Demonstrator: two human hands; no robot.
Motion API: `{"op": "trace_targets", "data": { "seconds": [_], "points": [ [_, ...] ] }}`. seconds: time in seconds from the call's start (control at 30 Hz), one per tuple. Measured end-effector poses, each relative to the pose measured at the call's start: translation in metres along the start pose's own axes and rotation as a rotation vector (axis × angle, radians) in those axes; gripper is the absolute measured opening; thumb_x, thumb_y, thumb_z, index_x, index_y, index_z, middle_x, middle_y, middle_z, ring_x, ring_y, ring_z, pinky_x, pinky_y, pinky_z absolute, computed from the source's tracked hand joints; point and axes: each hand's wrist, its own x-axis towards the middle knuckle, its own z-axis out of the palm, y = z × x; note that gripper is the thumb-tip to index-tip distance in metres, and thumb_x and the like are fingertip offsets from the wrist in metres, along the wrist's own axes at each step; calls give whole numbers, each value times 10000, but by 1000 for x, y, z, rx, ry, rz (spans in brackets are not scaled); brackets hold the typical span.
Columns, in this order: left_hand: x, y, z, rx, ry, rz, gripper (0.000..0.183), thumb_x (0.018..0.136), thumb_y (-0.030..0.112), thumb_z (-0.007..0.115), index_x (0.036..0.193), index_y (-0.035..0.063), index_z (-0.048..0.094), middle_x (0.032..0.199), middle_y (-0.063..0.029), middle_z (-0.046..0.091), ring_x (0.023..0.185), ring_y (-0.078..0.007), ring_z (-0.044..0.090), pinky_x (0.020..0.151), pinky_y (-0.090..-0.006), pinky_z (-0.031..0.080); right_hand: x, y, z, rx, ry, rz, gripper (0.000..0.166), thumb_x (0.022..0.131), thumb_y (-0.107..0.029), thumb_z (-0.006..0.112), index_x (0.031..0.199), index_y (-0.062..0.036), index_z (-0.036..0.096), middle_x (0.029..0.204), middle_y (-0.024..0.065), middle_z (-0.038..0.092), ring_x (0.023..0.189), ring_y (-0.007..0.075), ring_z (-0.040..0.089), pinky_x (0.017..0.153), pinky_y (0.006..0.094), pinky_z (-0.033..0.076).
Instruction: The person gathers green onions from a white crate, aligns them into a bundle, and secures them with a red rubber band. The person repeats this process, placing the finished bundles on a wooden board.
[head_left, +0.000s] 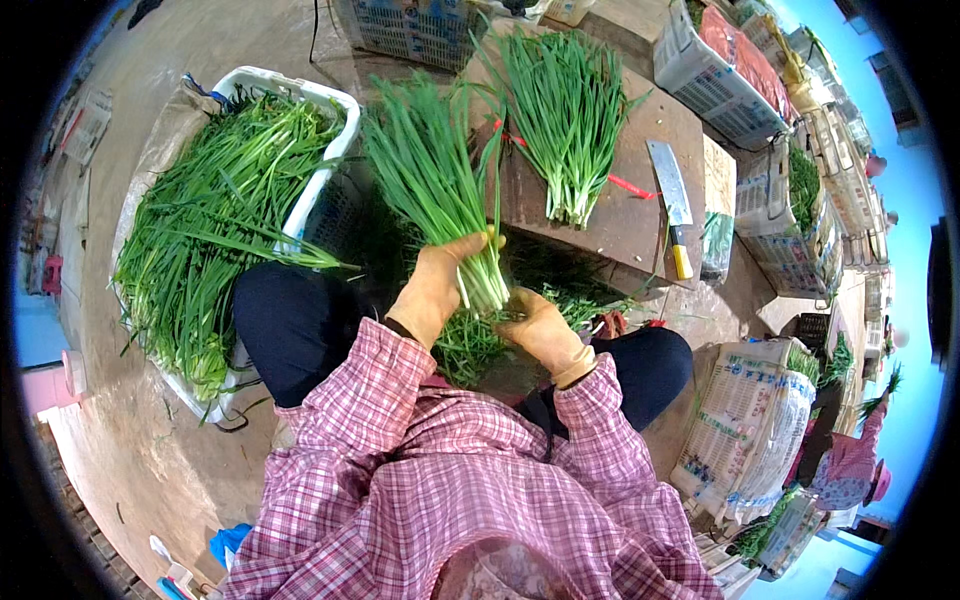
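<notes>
My left hand (435, 281), in a tan glove, is closed around a bunch of Chinese chives (431, 169), leaves pointing away from me and white stem ends towards me. Beside those stem ends is my right hand (546, 334), gloved alike; its fingertips are blurred, and whether they pinch anything is unclear. A second bunch of chives (566, 124) lies on a brown wooden board (622, 232), across a red tie (630, 186). To its right rests a cleaver (673, 199) with a black and yellow handle. Loose green trimmings (469, 349) lie below my hands.
At my left stands a white plastic crate (341, 139) heaped with loose chives (217, 217). More crates (720, 94) line the right side, one with a red cover (739, 56). A wrapped crate (742, 427) stands near my right knee. Another person (844, 472) in a pink hat is at far right.
</notes>
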Motion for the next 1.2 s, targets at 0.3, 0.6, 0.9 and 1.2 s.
{"op": "trace_targets", "data": {
  "seconds": [0.3, 0.6, 0.9, 1.2],
  "points": [
    [-6, -9, 23, -186, 117, 365, 199, 895, -70, 612, 1082, -23, 662, 1065, -123, 700, 942, -228, 673, 847, -354, 552, -33, -64, 29, 326, 382, 152, 223, 903, -203, 699, 994, 1, 710, 713, 44, 678, 533, 71, 578, 474, 214, 435],
    [-16, -15, 32, -205, 73, 556, 314, 852, -100, 672, 1134, 26, 615, 1066, -78, 672, 952, -197, 659, 857, -332, 541, 13, -13, 41, -196, 652, 33, 286, 840, -404, 715, 879, -122, 744, 705, 90, 705, 633, 247, 684, 608, 363, 539],
    [-20, 4, 29, -239, -20, 617, 355, 860, -20, 698, 1186, 44, 576, 1099, -84, 655, 1062, -265, 645, 954, -478, 542, 13, -22, 22, 145, 404, -27, 396, 833, -335, 772, 1006, 9, 680, 841, 126, 721, 734, 183, 685, 646, 312, 531],
    [-24, 24, 22, -364, -63, 554, 372, 870, -10, 686, 1211, 79, 568, 1080, -72, 657, 1044, -269, 640, 950, -503, 543, 4, -18, 1, 71, 271, 114, 320, 891, -334, 700, 900, -14, 702, 632, 110, 669, 511, 187, 635, 506, 313, 497]
  ]
}}
